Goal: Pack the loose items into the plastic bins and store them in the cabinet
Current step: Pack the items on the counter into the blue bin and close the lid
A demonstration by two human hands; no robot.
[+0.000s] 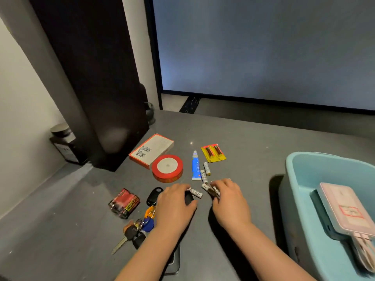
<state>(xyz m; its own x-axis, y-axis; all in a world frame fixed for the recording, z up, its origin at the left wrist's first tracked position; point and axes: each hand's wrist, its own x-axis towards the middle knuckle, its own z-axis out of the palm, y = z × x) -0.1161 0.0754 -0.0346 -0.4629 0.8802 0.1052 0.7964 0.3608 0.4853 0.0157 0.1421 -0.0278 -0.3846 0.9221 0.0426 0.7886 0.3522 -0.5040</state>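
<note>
Phone: a dark phone (174,262) lay flat on the grey counter (243,138) at the near edge, mostly hidden under the left forearm.
Keys: a bunch of keys (138,226) with blue and orange tags lay left of the left wrist, with a black key fob (154,195) just beyond it.
Left hand: the left hand (175,203) rested palm down on the counter, fingers curled around a white battery (195,192); a dark object showed under the palm, and I could not tell what it was.
Right hand: the right hand (229,197) was bent over several white batteries (210,189) and pinched them between thumb and fingers.
Battery pack: a shrink-wrapped pack of red batteries (124,202) lay left of the fob.
Bin: a light blue plastic bin (300,171) stood at the right, well apart from the hands, with a pink power bank (343,207) and its pink cable inside.
Loose batteries: two more white batteries (207,168) lay beyond the right hand, beside a blue-and-white tube (195,166).
Tape: a red roll of tape (167,168) lay left of the tube.
Far items: an orange-edged box (151,150) lay behind the roll, and a yellow blister pack of two batteries (213,153) behind the tube.
Corner: a dark jar (64,142) stood by the wall at the far left.
</note>
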